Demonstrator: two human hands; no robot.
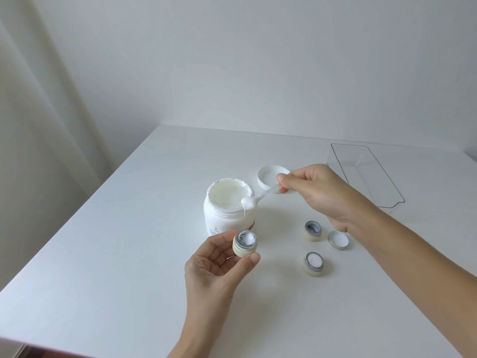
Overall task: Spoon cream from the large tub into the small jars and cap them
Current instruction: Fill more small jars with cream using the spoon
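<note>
White and matte, the table (108, 254) stands against a pale bare wall, with a curtain hanging at the left. At its far right corner lies a clear rectangular plastic tray (367, 174) with rounded corners. Near the middle stands the large tub (227, 205), a round white plastic jar, open, its cream smooth inside and crusted round the rim; its flat white lid (269, 177) lies upturned just behind.

Reaching in from the right, the right hand (320, 192) pinches the handle of a clear plastic spoon (258, 198) whose bowl, heaped with cream and trailing a drip, hangs over the tub's near edge. The left hand (214, 270), palm up, grips a small cream-coloured jar (245, 244) with a grey neck, partly filled, just in front of the tub.

Two more small jars stand to the right: one filled (313, 264), one seemingly empty (312, 231), beside a small upturned cap (338, 240).
</note>
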